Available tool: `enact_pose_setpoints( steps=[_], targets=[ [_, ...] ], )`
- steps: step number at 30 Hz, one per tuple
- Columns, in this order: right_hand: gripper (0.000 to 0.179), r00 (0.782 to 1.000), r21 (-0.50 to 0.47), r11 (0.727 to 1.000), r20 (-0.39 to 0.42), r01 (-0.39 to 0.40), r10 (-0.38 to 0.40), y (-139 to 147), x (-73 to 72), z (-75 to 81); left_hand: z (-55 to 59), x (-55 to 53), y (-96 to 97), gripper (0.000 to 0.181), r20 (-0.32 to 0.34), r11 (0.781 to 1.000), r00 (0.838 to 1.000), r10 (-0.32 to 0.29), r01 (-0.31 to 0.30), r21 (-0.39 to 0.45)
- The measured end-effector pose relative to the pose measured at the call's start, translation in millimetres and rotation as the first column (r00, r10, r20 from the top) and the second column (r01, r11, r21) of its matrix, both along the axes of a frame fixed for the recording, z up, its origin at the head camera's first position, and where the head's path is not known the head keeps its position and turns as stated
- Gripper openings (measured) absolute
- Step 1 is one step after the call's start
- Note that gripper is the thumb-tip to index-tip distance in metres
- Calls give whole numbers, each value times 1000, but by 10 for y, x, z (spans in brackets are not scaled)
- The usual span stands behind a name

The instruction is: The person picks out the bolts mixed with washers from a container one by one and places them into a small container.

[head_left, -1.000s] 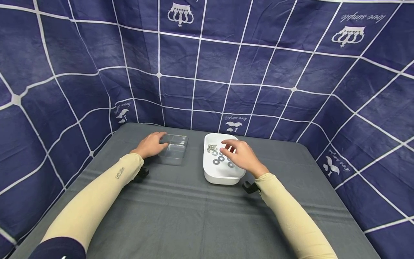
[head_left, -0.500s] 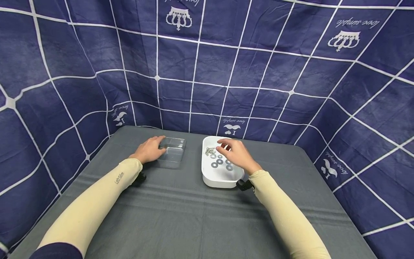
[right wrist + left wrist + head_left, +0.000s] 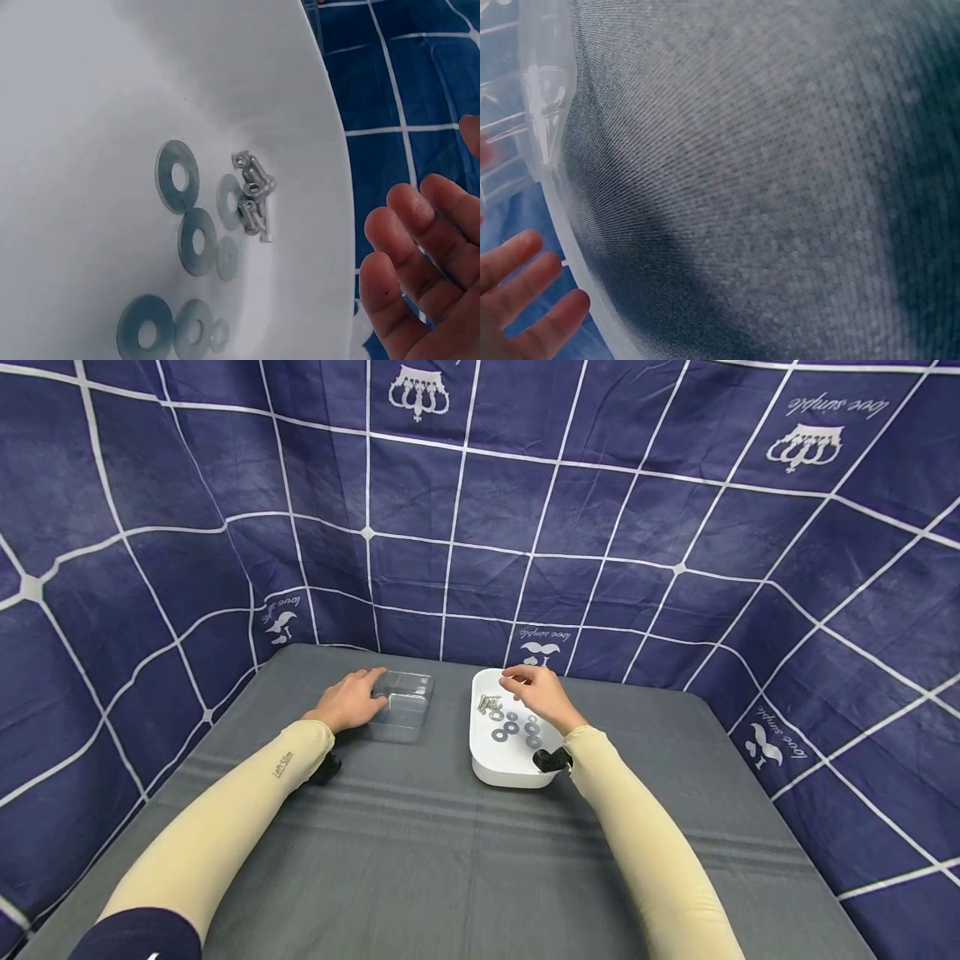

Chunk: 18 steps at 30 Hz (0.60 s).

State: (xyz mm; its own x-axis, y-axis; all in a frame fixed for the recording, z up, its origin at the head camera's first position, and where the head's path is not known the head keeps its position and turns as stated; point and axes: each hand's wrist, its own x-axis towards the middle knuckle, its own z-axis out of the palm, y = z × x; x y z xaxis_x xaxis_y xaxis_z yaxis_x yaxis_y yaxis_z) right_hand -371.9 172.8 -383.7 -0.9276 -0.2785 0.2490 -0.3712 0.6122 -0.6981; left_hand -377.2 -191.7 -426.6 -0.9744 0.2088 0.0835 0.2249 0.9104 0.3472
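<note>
My left hand lies at the left side of a clear plastic divided box, its fingers extended and its thumb over the near part of the edge. In the left wrist view its fingers are spread beside the clear box. Over the far end of a white tray hovers my right hand, fingers loosely bent, with nothing seen between them. Inside the tray are several flat grey washers of different sizes. A small pile of silver screws sits by the tray's wall.
A grey cloth covers the table. Behind and on both sides hangs a dark blue curtain with white grid lines. The clear box stands left of the white tray with a gap of grey cloth between.
My right hand has shifted left and toward the far end of the tray, uncovering washers on its right side. The left hand stays at the clear box.
</note>
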Motion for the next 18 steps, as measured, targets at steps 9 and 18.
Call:
enact_pose_setpoints(
  steps=[9,18],
  targets=[
    [37,989,-114,992,142,49,-32,2,-113,-50,-4,-55,27,64,-4,1000,1000,-13,13,-11],
    [31,973,-174,981,228,87,-46,-48,-234,-210,-18,-26,-9,64,2,1000,1000,1,-1,-13]
  ],
)
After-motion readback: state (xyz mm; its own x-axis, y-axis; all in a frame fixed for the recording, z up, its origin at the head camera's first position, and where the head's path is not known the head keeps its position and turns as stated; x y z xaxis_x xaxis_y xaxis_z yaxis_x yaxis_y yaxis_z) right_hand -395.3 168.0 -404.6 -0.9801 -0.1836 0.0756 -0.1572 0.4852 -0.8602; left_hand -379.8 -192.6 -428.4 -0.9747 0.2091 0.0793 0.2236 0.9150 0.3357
